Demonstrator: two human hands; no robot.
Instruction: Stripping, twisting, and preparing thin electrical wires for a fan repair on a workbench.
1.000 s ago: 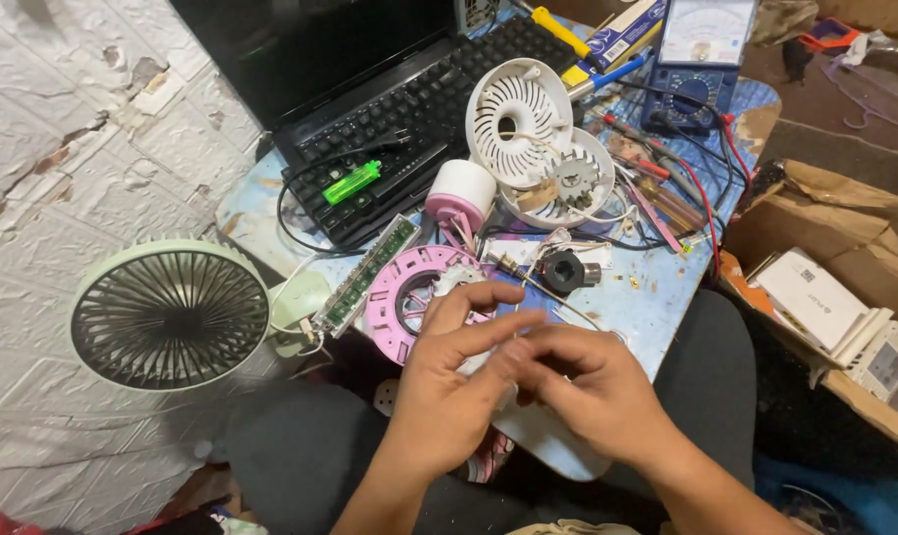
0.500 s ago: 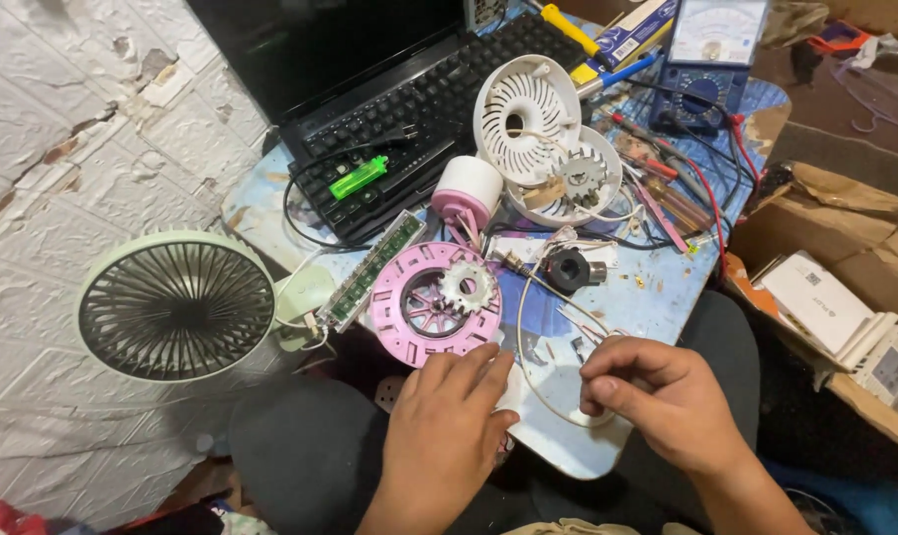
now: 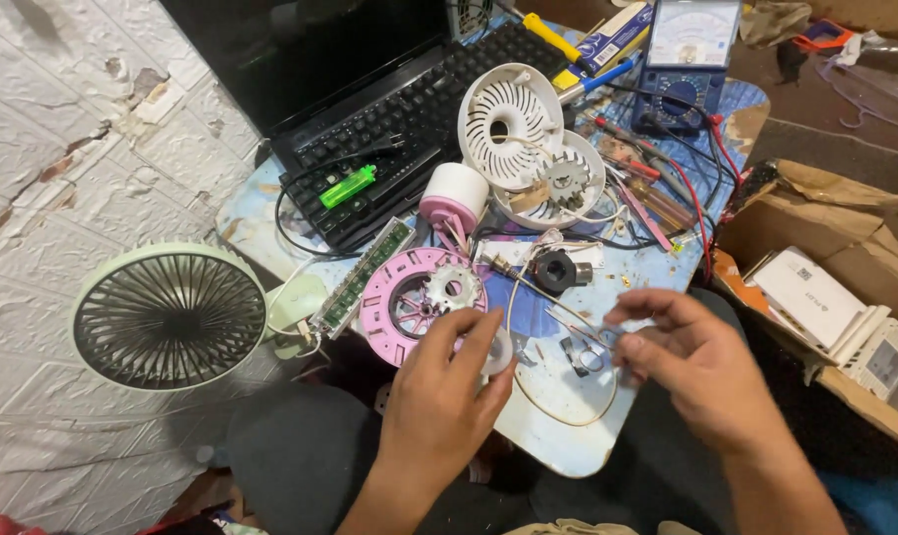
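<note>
- left hand (image 3: 439, 396) is nearest the camera, over the near edge of the small table (image 3: 558, 436), thumb and fingers pinched around a small white roll (image 3: 499, 350), looks like tape or thin solder, hard to tell which
- right hand (image 3: 701, 362) is just across from it, fingertips pinched on something tiny near the loose end; too small to say if it's the strand itself or a little part, so I can't tell for sure
- a thin wire loop (image 3: 558, 396) lies curved on the table right under and between both hands
- my take for doing this bit well: keep both wrists low over the table so the strand stays short and taut between the hands, otherwise it'll curl and snag on that loop
- just past the hands: pink ring housing (image 3: 419, 297) with a metal stator in it, and a small black round part (image 3: 558, 269) beside it, both close enough to bump
- further back a pink-and-white cylinder (image 3: 454, 198), white fan grilles (image 3: 513, 124), and a green lighter (image 3: 348, 185) on the black keyboard (image 3: 419, 119)
- far end has a blue multimeter (image 3: 688, 59) with red leads trailing, and the green fan (image 3: 168, 315) sits off to the left, well apart
</note>
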